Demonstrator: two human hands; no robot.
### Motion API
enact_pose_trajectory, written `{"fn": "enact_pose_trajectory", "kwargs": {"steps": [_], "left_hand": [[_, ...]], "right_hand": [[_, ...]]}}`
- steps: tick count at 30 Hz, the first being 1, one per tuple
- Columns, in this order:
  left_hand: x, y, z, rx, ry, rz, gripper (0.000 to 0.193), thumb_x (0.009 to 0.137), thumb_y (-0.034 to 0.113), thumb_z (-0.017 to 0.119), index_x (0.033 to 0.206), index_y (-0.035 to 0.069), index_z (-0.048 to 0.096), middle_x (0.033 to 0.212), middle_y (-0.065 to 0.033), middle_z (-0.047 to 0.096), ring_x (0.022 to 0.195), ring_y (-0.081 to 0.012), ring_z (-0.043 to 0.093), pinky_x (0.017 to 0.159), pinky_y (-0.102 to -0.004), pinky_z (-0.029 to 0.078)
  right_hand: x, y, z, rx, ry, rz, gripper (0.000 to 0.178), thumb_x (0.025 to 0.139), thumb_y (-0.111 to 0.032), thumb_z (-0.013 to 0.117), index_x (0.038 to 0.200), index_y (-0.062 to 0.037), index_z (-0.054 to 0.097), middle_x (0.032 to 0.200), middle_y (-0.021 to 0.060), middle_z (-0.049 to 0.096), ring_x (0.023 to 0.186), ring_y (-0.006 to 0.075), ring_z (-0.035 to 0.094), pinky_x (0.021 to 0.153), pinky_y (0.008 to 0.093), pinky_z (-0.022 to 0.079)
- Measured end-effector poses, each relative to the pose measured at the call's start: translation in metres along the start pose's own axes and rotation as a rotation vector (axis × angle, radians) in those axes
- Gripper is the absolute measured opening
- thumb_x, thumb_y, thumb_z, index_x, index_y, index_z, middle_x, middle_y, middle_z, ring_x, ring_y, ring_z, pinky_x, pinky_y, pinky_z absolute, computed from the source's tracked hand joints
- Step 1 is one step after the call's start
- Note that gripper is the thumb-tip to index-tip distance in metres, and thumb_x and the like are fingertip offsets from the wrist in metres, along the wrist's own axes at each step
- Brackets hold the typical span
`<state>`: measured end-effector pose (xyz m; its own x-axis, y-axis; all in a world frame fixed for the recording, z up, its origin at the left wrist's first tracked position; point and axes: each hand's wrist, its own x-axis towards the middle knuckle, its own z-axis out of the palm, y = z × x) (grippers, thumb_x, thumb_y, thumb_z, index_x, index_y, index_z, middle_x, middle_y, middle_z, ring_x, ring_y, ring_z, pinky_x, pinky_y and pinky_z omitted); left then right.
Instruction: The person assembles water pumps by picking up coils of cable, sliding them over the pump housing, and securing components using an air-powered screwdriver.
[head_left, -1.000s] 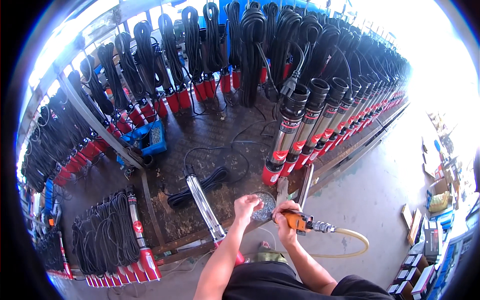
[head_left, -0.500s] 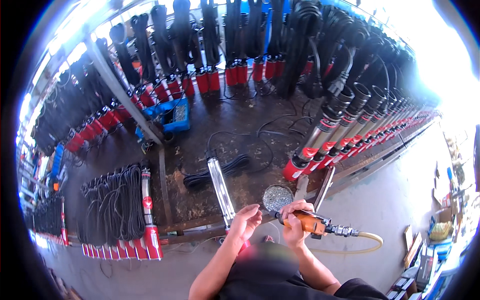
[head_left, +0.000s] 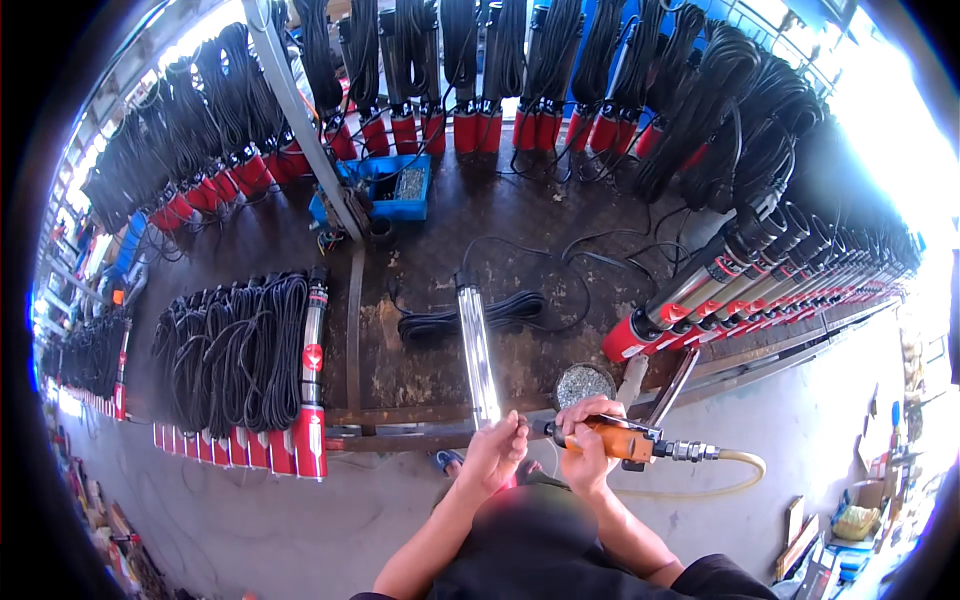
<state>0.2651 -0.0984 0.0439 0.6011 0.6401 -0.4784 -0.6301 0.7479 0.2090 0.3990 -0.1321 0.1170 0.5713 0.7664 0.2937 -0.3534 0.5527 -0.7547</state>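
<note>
My right hand (head_left: 588, 446) grips an orange air-powered driver (head_left: 626, 441), whose tip points left. A pale hose (head_left: 752, 472) loops from its back end. My left hand (head_left: 496, 452) has thumb and fingertips pinched together just left of the driver's tip; whatever they hold is too small to make out. Behind the left hand a shiny metal tube (head_left: 474, 340), a slim pump body, lies over the bench's near edge, its near end hidden by my hand and cap. A black cable coil (head_left: 425, 326) lies beside and under it. A round dish of small metal parts (head_left: 586, 382) stands beyond the right hand.
Red-based pumps with coiled cables (head_left: 478, 128) line the bench's far side. More pumps (head_left: 715, 285) lean in a row at right; another bundled row (head_left: 235, 350) is at left. A metal post (head_left: 310, 125) rises by a blue bin (head_left: 402, 190). Loose cables cross the bench (head_left: 520, 210).
The view has swung, so the bench and its things sit further right and higher. My left fingertips have drawn closer together near the driver's tip. The right hand keeps its grip on the driver.
</note>
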Motion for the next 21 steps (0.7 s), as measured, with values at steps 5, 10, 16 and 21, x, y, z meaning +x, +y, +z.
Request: {"fn": "enact_pose_trajectory", "kwargs": {"steps": [5,10,16,21], "left_hand": [[-0.006,0.002,-0.003,0.034,0.092,-0.002,0.017,0.101,0.016,0.06,0.103,-0.001,0.064,0.08,-0.0057,0.065,0.061,-0.0099,0.056,0.052,-0.0217,0.043],[0.005,-0.001,-0.039,-0.111,0.072,-0.134,0.021,0.1,0.021,0.064,0.095,0.001,0.063,0.076,-0.004,0.064,0.058,-0.0083,0.054,0.05,-0.0197,0.038],[0.028,0.005,-0.052,-0.072,0.362,-0.151,0.022,0.1,0.024,0.064,0.091,0.005,0.056,0.064,0.0022,0.046,0.048,-0.0066,0.037,0.043,-0.0217,0.026],[0.042,0.021,-0.064,-0.188,0.454,-0.193,0.014,0.1,0.01,0.044,0.089,0.005,0.051,0.061,0.0057,0.036,0.044,-0.0063,0.028,0.039,-0.023,0.021]], "right_hand": [[-0.008,0.011,-0.007,-0.01,0.015,0.027,0.023,0.078,0.001,0.054,0.1,-0.0029,0.05,0.091,0.0116,0.052,0.072,0.0198,0.054,0.074,0.039,0.05],[-0.018,0.029,-0.007,-0.18,-0.058,0.026,0.022,0.079,-0.001,0.054,0.1,-0.0034,0.049,0.09,0.0121,0.052,0.07,0.0196,0.054,0.073,0.0385,0.05],[-0.026,0.066,-0.023,-0.403,-0.313,0.028,0.022,0.085,0.004,0.054,0.104,-0.0041,0.046,0.093,0.0142,0.053,0.074,0.0195,0.056,0.074,0.0373,0.052],[-0.023,0.101,-0.031,-0.414,-0.297,0.105,0.025,0.085,0.007,0.052,0.105,-0.0054,0.045,0.094,0.012,0.052,0.079,0.0188,0.056,0.071,0.0336,0.05]]}}
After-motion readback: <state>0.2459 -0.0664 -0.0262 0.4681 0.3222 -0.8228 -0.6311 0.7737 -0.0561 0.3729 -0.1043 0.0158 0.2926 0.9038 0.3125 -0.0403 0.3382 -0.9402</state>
